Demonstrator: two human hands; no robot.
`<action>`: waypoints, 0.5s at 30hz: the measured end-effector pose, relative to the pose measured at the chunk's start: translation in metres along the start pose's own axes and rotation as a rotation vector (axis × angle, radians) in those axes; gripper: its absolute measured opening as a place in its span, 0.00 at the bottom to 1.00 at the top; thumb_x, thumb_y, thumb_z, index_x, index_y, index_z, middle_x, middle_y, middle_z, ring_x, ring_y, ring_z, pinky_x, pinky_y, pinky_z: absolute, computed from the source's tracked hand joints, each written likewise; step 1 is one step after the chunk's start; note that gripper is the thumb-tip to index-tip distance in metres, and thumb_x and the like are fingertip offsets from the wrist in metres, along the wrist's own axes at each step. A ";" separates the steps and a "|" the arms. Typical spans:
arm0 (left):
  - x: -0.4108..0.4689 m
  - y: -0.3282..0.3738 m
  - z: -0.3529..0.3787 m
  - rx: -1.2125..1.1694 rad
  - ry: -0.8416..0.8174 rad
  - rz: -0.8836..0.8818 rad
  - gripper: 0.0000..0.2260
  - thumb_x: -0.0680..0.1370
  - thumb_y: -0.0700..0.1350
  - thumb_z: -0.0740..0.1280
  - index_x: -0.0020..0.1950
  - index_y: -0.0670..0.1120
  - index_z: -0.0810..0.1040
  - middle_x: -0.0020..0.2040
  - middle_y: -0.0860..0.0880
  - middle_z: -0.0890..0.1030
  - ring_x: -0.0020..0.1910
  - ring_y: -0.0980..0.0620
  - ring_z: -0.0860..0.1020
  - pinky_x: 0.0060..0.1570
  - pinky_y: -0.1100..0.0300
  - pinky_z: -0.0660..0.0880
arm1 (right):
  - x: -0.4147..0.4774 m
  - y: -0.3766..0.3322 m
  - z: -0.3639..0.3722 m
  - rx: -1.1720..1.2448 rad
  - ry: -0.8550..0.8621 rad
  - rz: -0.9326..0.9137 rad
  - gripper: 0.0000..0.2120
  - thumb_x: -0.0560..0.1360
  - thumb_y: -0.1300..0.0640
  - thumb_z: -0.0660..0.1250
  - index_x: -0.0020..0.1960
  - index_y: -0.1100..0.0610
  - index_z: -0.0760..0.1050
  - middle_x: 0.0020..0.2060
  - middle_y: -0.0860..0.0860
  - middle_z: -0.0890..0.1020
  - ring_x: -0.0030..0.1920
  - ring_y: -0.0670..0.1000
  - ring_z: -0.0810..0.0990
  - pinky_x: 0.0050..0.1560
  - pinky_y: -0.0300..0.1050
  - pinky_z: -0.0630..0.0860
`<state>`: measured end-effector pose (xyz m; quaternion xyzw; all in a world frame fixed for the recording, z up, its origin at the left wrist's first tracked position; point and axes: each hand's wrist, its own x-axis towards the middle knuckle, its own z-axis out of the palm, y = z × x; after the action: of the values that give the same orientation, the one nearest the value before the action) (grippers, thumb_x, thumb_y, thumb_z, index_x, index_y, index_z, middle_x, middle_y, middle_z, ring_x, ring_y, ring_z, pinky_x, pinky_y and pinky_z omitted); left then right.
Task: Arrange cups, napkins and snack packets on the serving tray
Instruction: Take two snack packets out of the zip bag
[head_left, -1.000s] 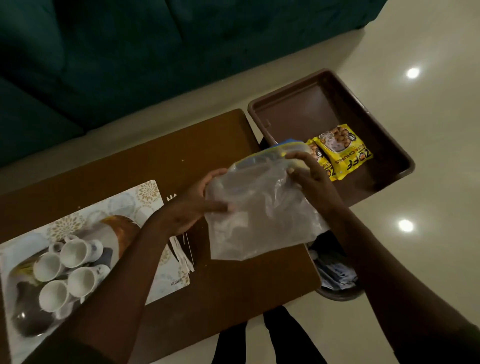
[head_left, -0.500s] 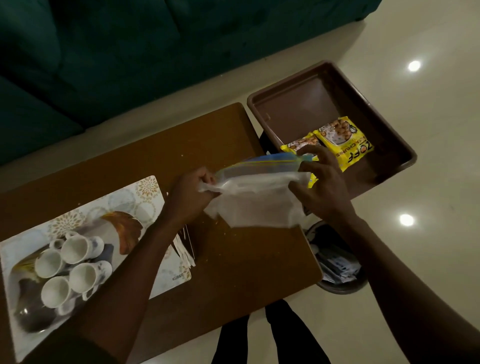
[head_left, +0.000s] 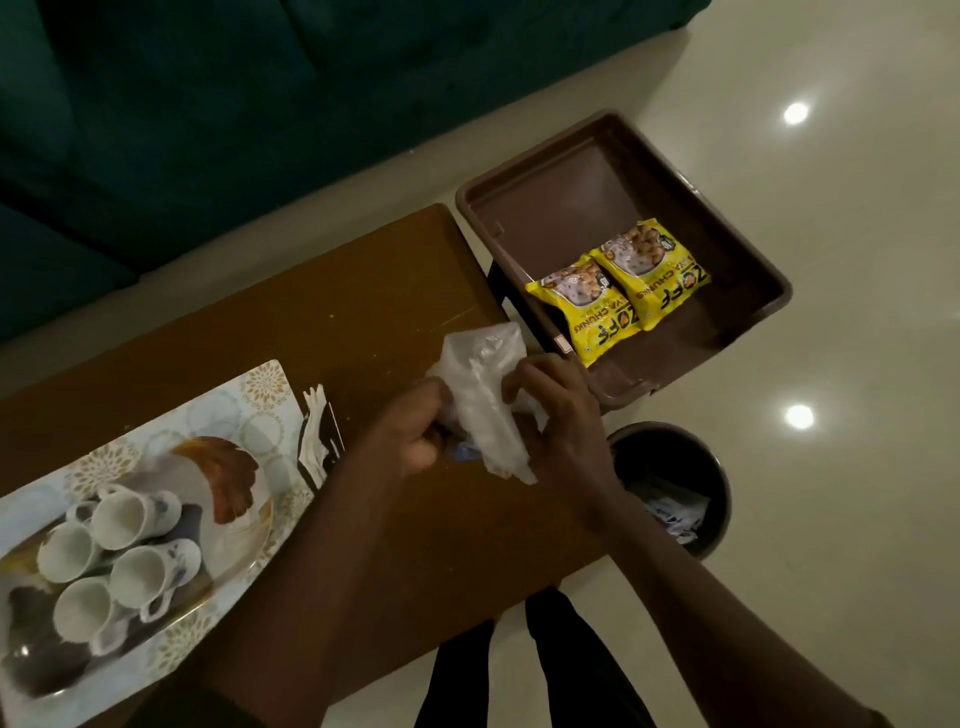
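A clear plastic bag (head_left: 483, 384) is crumpled into a narrow bundle over the right part of the wooden table (head_left: 322, 317). My left hand (head_left: 410, 431) and my right hand (head_left: 561, 421) both grip it from either side. Two yellow snack packets (head_left: 618, 291) lie side by side in the brown serving tray (head_left: 550, 208), which stands just past the table's right end. Several white cups (head_left: 119, 551) lie on a patterned tray (head_left: 249, 395) at the table's left. White napkins (head_left: 317, 431) lie at that tray's right edge.
A dark round bin (head_left: 675, 483) with wrappers inside stands on the pale floor below the brown tray. A dark green sofa (head_left: 260, 104) runs along the back. My legs show under the table's near edge.
The plastic bag was spread wide between my hands; it has been folded and squeezed into a small bundle, lower over the table. Both snack packets in the brown tray are now uncovered.
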<state>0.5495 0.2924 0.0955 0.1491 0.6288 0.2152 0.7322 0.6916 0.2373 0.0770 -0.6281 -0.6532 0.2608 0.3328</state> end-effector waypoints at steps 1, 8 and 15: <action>-0.003 0.001 0.001 -0.032 -0.050 -0.035 0.05 0.78 0.38 0.63 0.44 0.44 0.78 0.40 0.45 0.82 0.39 0.49 0.79 0.35 0.55 0.79 | -0.003 0.003 -0.007 0.041 -0.022 -0.013 0.06 0.67 0.60 0.70 0.43 0.58 0.76 0.46 0.46 0.76 0.48 0.41 0.68 0.43 0.30 0.62; -0.005 -0.017 0.049 0.004 -0.336 -0.215 0.06 0.79 0.40 0.63 0.53 0.40 0.78 0.39 0.44 0.83 0.36 0.51 0.83 0.35 0.58 0.82 | -0.067 0.024 -0.036 1.042 0.052 0.703 0.15 0.83 0.63 0.52 0.55 0.49 0.74 0.43 0.43 0.84 0.47 0.44 0.81 0.40 0.32 0.77; 0.007 -0.044 0.099 0.528 -0.495 -0.090 0.13 0.81 0.34 0.56 0.61 0.40 0.75 0.51 0.41 0.79 0.48 0.47 0.78 0.54 0.55 0.75 | -0.053 0.066 -0.073 0.626 -0.089 0.570 0.38 0.66 0.51 0.78 0.69 0.41 0.61 0.61 0.43 0.76 0.56 0.43 0.80 0.48 0.36 0.78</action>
<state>0.6536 0.2635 0.0847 0.3528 0.4722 -0.0296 0.8073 0.7897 0.1834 0.0683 -0.6404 -0.3564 0.5550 0.3935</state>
